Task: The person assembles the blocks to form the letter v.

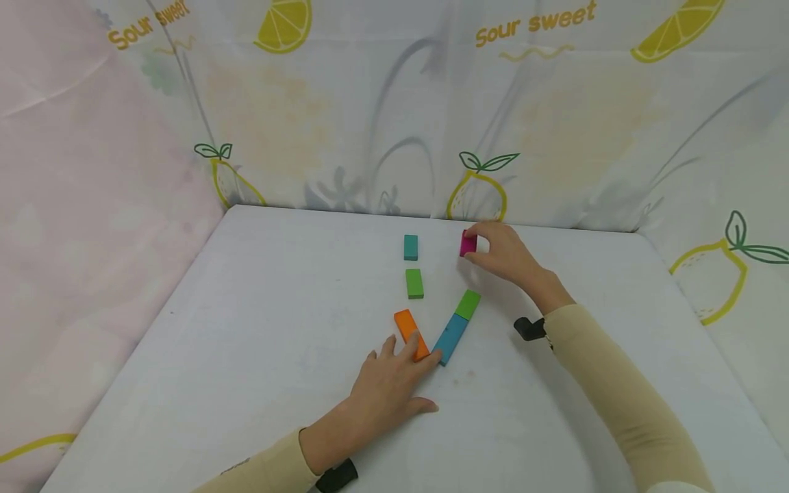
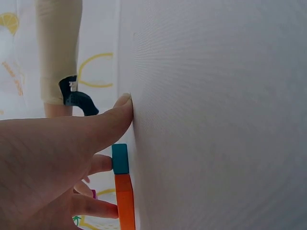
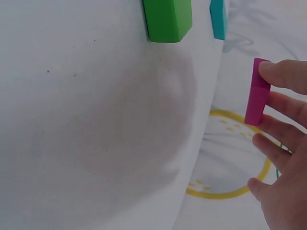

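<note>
Between thumb and fingers, my right hand [image 1: 507, 255] pinches a magenta block [image 1: 467, 244] near the far side of the table. The right wrist view shows that block [image 3: 258, 98] held above the tabletop. My left hand [image 1: 387, 383] is spread low over the near blocks, palm down. Its fingertips touch the orange block [image 1: 405, 322] and the lower end of the blue block [image 1: 451, 338]. These two slant toward each other like a V, and a green block [image 1: 468, 304] continues the blue one's line at its upper end.
Beyond the orange block, a second green block [image 1: 414, 284] and a teal block [image 1: 410, 247] stand in a loose column with gaps. The white table [image 1: 246, 329] ends at the back against a lemon-printed cloth [image 1: 345, 103]. Dark wrist straps [image 1: 530, 329] are on both arms.
</note>
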A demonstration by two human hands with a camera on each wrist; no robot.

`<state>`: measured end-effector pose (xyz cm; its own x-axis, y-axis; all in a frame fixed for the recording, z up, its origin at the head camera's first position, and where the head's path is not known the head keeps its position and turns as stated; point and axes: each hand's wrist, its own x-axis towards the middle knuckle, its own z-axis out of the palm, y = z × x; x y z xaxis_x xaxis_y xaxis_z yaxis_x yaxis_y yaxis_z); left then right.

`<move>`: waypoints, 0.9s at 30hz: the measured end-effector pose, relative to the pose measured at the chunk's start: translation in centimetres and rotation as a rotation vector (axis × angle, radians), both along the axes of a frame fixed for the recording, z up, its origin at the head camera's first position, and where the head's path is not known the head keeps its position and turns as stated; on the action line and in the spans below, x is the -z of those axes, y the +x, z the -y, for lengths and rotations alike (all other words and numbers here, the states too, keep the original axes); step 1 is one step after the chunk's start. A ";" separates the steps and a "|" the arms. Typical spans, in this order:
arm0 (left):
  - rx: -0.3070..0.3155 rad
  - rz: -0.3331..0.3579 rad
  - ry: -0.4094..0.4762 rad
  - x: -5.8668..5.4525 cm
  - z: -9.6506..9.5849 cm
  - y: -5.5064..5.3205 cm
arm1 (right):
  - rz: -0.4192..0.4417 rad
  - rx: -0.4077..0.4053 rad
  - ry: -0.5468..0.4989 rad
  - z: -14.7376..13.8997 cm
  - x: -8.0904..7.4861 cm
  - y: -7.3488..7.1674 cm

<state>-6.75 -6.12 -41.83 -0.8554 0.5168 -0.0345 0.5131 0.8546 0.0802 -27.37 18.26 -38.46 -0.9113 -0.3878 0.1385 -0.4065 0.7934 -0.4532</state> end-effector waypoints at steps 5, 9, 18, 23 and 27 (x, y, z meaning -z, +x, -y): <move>0.000 0.004 -0.004 0.0 0.0 0.0 | 0.016 0.014 0.012 -0.2 0.4 0.2; -0.001 -0.006 -0.009 -0.1 0.0 0.1 | 0.027 0.021 0.016 -0.3 0.5 0.4; 0.003 -0.009 -0.016 -0.1 0.0 0.1 | 0.006 0.014 0.012 -0.5 0.8 0.9; 0.004 -0.001 -0.012 -0.1 0.0 0.1 | 0.002 0.005 -0.001 -0.8 1.0 1.2; -0.003 -0.005 -0.005 0.0 -0.1 0.0 | -0.025 -0.005 -0.019 -1.1 1.0 1.4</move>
